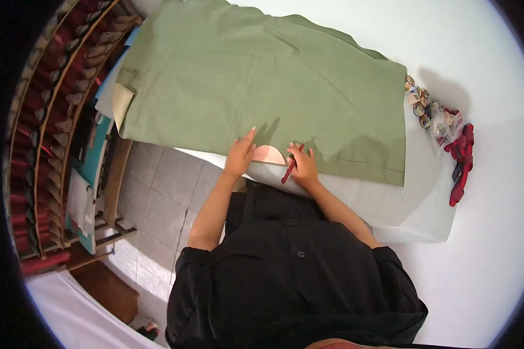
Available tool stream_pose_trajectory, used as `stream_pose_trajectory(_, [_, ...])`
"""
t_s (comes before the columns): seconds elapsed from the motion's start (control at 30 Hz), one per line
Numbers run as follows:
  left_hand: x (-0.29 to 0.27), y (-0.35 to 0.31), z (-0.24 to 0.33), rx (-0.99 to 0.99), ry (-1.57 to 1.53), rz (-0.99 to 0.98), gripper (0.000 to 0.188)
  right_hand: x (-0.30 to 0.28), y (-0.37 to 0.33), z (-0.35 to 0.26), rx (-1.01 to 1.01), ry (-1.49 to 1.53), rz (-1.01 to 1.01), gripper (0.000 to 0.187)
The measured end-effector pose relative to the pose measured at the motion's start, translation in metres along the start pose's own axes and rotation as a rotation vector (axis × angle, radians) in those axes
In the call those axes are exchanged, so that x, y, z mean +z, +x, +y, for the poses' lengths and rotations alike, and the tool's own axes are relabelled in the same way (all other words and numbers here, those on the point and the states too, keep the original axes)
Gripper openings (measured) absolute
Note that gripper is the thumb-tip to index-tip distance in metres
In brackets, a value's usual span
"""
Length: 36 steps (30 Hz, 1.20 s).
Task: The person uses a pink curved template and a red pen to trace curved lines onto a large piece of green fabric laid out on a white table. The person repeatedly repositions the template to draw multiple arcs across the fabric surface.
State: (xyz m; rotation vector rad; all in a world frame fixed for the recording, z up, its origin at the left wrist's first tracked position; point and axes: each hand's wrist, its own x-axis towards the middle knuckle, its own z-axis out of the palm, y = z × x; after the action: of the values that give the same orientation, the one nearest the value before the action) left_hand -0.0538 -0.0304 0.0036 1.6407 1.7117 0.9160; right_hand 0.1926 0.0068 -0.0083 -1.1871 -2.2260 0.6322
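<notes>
A large green cloth (262,87) lies spread over the white table, with a few faint creases and drawn lines. At its near edge rests a pinkish half-round template (269,155), its straight side toward me. My left hand (240,156) lies on the cloth at the template's left, index finger stretched out and the other fingers partly hidden. In my right hand (305,166) is a dark red pen (287,173), held slanting just right of the template. The fingertips of that hand are close to the template's right end; whether they touch it I cannot tell.
Several small rolls (420,104), a clear plastic bag (445,125) and a bundle of red fabric (461,160) sit right of the cloth. On the left stands a rack (46,134) with dark red backing. Grey floor tiles (157,192) show beside the table.
</notes>
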Motion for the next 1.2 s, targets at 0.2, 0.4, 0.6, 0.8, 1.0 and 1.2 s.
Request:
stream_pose_trajectory(0.2, [-0.014, -0.002, -0.001, -0.016, 0.39, -0.048, 0.062, 0.001, 0.0, 0.001, 0.019, 0.013, 0.138, 0.029])
stream_pose_trajectory(0.4, [-0.016, 0.006, 0.0, -0.123, 0.286, -0.086, 0.067, 0.001, 0.009, -0.008, 0.056, -0.127, 0.032, 0.035])
stream_pose_trajectory(0.6, [-0.015, 0.005, 0.007, -0.057, 0.431, -0.171, 0.065, -0.003, 0.005, -0.009, 0.07, -0.108, 0.016, 0.034])
stream_pose_trajectory(0.8, [-0.017, 0.003, 0.011, -0.046, 0.41, -0.149, 0.064, -0.005, 0.006, -0.009, 0.087, -0.096, -0.023, 0.031])
stream_pose_trajectory(1.0, [-0.014, 0.004, 0.008, -0.048, 0.525, -0.245, 0.045, -0.004, 0.006, -0.008, 0.134, -0.122, -0.037, 0.033])
stream_pose_trajectory(1.2, [-0.014, 0.006, 0.014, -0.069, 0.475, -0.19, 0.03, -0.006, 0.006, -0.009, 0.089, -0.131, -0.018, 0.033])
